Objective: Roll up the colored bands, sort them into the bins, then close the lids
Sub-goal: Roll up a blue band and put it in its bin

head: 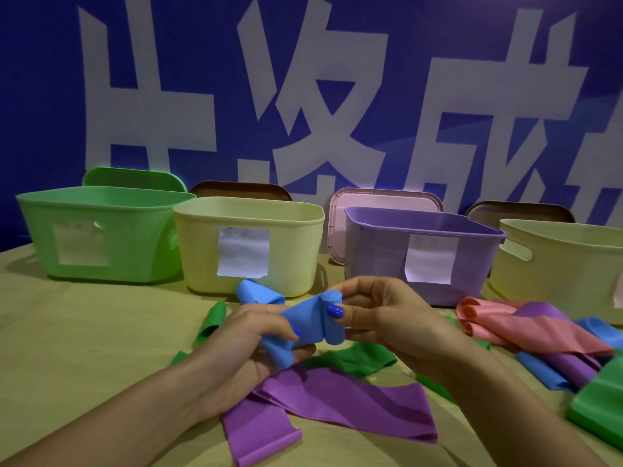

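Nearby, loose purple band (flat) under both hands gripping blue band, before open bins.

Both bare forearms reach forward and converge. The left hand curls palm-up, fingers closed; the right hand pinches thumb against fingertips, blue-painted nails showing.

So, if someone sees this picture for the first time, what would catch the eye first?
Probably the blue band at the centre, half rolled, held between the left hand and the right hand. Behind it a row of open bins stands along the table: the green bin, a yellow bin and the purple bin. A loose purple band lies flat below the hands.
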Demonstrator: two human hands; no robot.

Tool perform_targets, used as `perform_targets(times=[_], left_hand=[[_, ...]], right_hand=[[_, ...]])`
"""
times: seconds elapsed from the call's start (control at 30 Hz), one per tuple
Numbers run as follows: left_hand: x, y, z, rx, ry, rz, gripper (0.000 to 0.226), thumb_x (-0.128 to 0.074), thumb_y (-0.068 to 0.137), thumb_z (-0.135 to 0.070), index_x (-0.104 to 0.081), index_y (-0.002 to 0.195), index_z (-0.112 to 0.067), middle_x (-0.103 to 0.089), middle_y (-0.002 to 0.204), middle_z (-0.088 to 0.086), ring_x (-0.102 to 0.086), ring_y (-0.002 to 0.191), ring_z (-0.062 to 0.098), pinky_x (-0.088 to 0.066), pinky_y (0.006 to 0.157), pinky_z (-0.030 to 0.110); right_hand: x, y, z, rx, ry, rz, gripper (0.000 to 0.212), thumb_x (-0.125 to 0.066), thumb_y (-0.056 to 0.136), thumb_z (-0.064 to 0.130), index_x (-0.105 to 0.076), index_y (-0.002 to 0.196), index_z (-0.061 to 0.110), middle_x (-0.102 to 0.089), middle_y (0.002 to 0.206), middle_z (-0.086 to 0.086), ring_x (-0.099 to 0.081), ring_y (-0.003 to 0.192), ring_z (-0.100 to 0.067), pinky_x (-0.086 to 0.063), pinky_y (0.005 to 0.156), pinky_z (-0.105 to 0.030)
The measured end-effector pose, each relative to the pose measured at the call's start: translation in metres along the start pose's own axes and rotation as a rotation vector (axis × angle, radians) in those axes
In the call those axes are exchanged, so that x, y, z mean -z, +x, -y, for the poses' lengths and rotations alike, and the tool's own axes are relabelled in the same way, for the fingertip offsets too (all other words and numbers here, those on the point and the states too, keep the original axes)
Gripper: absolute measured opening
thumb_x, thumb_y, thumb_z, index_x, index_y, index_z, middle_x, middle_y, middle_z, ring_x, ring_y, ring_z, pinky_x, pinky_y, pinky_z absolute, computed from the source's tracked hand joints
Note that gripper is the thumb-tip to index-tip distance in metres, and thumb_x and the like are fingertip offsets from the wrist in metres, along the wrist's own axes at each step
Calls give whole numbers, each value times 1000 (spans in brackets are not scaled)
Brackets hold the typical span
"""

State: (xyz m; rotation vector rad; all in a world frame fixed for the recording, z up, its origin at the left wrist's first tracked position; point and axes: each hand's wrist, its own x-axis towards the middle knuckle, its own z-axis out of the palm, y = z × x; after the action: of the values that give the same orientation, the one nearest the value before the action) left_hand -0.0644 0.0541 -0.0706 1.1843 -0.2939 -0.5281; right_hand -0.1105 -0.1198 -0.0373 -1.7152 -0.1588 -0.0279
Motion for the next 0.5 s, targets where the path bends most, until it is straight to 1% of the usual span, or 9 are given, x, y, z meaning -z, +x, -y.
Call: perform_targets(times=[0.07,0.1,0.17,0.23,0.3,0.33,0.37,0.43,0.5], left_hand=[[0,-1,0,4,2,13,55,-62,41,-1,-67,94,12,-66,107,28,-63,99,32,-47,99,44],[0,-2,0,9,-5,20,55,-62,39,0,-68,93,11,-67,102,25,-64,92,28,-50,95,40],[-1,-2,1,14,-26,23,48,-56,44,7,-71,89,7,-70,95,21,-68,82,23,-55,82,32],[-3,-4,2,-10,-23,13,42,-52,51,7,-73,87,4,-71,93,21,-70,79,22,-57,76,30],[-5,-5,4,-62,1,-5,39,-60,55,10,-71,92,8,-71,93,22,-70,78,21,-59,67,27],[-6,-6,4,-94,21,-14,39,-67,56,14,-69,95,9,-71,94,22,-70,79,21,-58,65,26],[-7,-7,4,-121,35,-21,38,-71,59,12,-68,97,9,-71,95,22,-71,80,21,-57,65,24],[-9,-8,5,-151,30,-27,32,-66,63,5,-71,95,8,-71,97,23,-71,82,22,-58,66,24],[-10,-10,4,-169,22,-22,28,-67,63,3,-74,90,3,-72,96,21,-71,83,21,-57,64,22]], right_hand=[[-1,1,-1,19,-23,-27,10,-69,75,12,-65,84,15,-70,74,1,-65,70,-13,-53,67,-23],[-1,2,-2,29,-54,-57,10,-69,78,10,-64,85,14,-70,75,0,-65,70,-13,-54,68,-25],[-1,4,-4,46,-115,-117,11,-70,79,10,-63,86,14,-68,79,-2,-65,76,-16,-56,77,-37],[-3,5,-5,57,-154,-141,13,-71,79,10,-61,85,14,-66,80,-4,-63,79,-20,-54,82,-47],[-6,6,-6,72,-159,-152,16,-72,77,8,-59,85,13,-64,81,-5,-62,78,-22,-53,81,-49],[-7,6,-7,82,-151,-159,18,-72,77,7,-58,86,12,-63,81,-6,-61,75,-22,-54,79,-48],[-7,6,-7,93,-140,-166,19,-73,76,6,-57,86,11,-63,81,-7,-61,72,-21,-55,76,-44],[-7,7,-6,118,-134,-178,22,-75,74,5,-58,86,11,-63,79,-6,-59,66,-17,-56,67,-32],[-6,7,-5,142,-151,-188,24,-77,72,7,-60,86,15,-64,77,-4,-57,64,-14,-53,64,-27]])
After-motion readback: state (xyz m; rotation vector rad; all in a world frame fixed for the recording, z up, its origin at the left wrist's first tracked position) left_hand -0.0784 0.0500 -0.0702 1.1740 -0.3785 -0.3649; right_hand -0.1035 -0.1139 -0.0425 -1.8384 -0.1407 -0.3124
